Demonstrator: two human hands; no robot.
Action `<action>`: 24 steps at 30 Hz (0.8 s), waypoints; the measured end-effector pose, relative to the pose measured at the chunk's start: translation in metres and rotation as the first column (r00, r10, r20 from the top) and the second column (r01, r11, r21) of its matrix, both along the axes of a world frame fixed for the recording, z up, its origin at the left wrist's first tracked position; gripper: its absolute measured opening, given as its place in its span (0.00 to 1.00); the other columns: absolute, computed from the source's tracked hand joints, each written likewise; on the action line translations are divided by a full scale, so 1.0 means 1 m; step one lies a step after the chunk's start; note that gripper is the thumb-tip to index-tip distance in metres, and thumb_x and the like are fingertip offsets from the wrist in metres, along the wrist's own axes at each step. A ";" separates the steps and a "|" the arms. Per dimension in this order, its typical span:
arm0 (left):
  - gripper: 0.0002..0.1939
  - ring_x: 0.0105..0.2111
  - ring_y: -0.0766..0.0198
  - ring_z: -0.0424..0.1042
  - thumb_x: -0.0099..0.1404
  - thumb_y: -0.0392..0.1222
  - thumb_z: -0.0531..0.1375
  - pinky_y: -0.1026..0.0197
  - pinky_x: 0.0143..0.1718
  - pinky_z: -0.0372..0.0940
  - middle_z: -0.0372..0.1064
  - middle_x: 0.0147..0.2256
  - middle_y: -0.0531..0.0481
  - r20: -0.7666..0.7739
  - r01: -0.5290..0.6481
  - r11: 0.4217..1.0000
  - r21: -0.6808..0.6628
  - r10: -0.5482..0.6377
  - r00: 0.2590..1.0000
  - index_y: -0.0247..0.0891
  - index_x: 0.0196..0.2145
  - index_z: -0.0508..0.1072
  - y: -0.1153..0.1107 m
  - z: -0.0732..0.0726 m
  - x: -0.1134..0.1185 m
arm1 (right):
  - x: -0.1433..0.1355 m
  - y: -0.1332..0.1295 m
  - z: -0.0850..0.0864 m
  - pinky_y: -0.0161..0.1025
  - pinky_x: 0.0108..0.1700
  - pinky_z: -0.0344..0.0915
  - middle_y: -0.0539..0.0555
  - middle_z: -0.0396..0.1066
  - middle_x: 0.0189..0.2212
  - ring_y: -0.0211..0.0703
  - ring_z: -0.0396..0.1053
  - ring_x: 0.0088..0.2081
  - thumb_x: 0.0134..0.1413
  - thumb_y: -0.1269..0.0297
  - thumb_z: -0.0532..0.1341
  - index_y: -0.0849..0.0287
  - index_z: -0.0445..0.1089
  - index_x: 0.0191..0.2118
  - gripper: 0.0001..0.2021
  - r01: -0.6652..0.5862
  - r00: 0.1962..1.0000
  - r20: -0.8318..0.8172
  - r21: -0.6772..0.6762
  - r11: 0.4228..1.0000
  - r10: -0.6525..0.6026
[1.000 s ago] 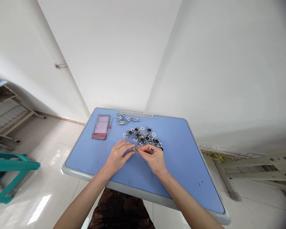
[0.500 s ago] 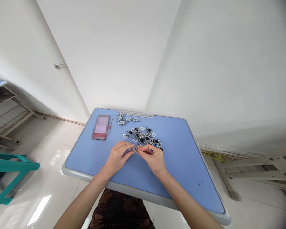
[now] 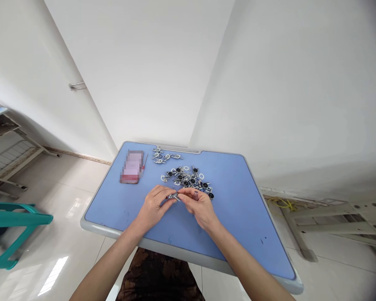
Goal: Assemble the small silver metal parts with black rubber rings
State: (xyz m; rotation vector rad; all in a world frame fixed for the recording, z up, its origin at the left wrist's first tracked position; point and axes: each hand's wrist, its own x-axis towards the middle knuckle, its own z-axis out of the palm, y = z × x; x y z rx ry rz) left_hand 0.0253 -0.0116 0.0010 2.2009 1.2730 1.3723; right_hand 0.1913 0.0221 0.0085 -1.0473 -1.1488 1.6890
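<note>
A small metal part [image 3: 174, 196] is held above the near middle of the blue desk [image 3: 238, 217], pinched between the closed fingers of the left hand [image 3: 153, 206]. It is met from the other side by the fingertips of the right hand [image 3: 200, 208], which are drawn together; whether anything else is gripped by them cannot be told. A purple-ended object [image 3: 196, 195], largely hidden, is seen at the right hand's fingers.

Just beyond the hands, a loose pile of metal parts with black discs [image 3: 186, 177] is spread on the desk. Farther back and to the left, a smaller group of metal parts [image 3: 166, 156] is laid out. Near the desk's left edge, a phone [image 3: 132, 167] is placed, its screen blurred, with a thin red-and-grey tool [image 3: 144, 162] just beside it.
</note>
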 end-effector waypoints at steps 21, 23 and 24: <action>0.06 0.38 0.62 0.71 0.62 0.40 0.61 0.60 0.39 0.67 0.72 0.36 0.48 0.223 0.068 0.969 -0.238 -0.013 0.975 0.39 0.38 0.73 -0.001 -0.002 0.000 | -0.005 -0.005 -0.002 0.32 0.19 0.45 0.48 0.67 0.22 0.28 0.49 0.18 0.37 0.60 0.70 0.60 0.67 0.20 0.13 0.050 0.999 -0.007 0.074 0.996 -0.050; 0.06 0.37 0.62 0.70 0.62 0.40 0.61 0.61 0.38 0.67 0.72 0.35 0.48 0.232 0.066 0.966 -0.249 -0.007 0.973 0.38 0.38 0.73 -0.002 -0.001 0.001 | -0.005 -0.005 -0.003 0.32 0.19 0.45 0.48 0.68 0.22 0.28 0.49 0.18 0.37 0.60 0.70 0.60 0.67 0.21 0.13 0.050 0.999 0.005 0.082 0.995 -0.050; 0.07 0.36 0.63 0.70 0.62 0.40 0.61 0.61 0.38 0.67 0.72 0.35 0.48 0.235 0.068 0.964 -0.256 -0.006 0.972 0.38 0.38 0.73 -0.002 0.000 0.001 | -0.004 -0.005 -0.003 0.32 0.19 0.45 0.48 0.68 0.22 0.28 0.49 0.18 0.37 0.59 0.70 0.60 0.67 0.21 0.13 0.049 0.999 0.007 0.081 0.995 -0.050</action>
